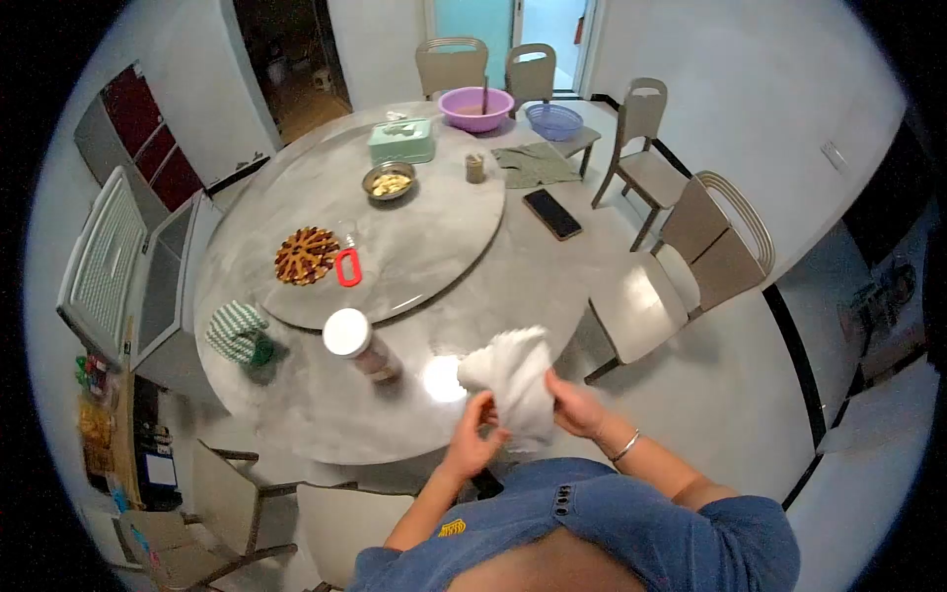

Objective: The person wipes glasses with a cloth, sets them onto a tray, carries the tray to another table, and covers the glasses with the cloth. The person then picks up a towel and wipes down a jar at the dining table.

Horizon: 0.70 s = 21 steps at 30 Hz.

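A white cloth [518,380] with a scalloped edge hangs between my hands, just over the near edge of the round marble-patterned table [552,286]. My right hand [577,407] is closed on its right side, thumb against the fabric. On the other side, my left hand [473,434] has curled fingers at the cloth's lower left edge; part of that grip is hard to make out. Left of the cloth stands a clear jar with a white lid [347,333], its contents reddish-brown. A green-and-white striped cloth item [237,332] sits farther left.
On the turntable [424,257] are a brown lattice trivet [307,256], a red-handled item [348,267], a metal bowl of food [390,182], a tissue box [401,143] and a small jar [474,169]. A phone [552,214], purple basin [475,109] and chairs [641,296] surround it.
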Each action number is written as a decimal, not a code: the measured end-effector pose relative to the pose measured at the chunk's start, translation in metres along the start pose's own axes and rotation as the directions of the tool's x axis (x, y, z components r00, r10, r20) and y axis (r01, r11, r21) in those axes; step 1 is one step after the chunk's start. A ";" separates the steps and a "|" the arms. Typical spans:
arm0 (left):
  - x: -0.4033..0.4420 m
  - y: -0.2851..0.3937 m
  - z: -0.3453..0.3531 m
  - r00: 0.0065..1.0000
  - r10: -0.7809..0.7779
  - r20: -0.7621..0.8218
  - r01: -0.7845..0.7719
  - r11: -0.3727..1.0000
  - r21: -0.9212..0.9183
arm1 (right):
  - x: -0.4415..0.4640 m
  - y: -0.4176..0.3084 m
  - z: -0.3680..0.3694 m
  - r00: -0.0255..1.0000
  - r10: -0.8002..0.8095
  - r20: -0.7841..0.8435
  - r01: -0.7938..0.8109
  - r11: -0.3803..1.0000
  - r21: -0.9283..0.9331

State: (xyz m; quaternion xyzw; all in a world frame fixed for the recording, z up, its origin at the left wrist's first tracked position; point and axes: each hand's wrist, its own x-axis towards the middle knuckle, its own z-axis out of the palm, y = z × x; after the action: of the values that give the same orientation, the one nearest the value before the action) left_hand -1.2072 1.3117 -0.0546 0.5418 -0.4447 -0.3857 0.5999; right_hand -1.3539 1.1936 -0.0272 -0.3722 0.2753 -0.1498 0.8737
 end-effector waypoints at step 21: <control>0.007 0.038 0.391 0.139 -0.178 0.974 -0.224 0.952 0.206 | -0.346 0.060 -0.273 0.951 -0.218 -0.218 -0.232 -0.042 -0.972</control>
State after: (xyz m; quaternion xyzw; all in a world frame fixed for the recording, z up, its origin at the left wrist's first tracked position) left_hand -1.5775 1.1897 -0.0097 0.2325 -0.7898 -0.5627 0.0747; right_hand -1.7904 1.2404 -0.0997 -0.8566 0.4320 0.0444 0.2786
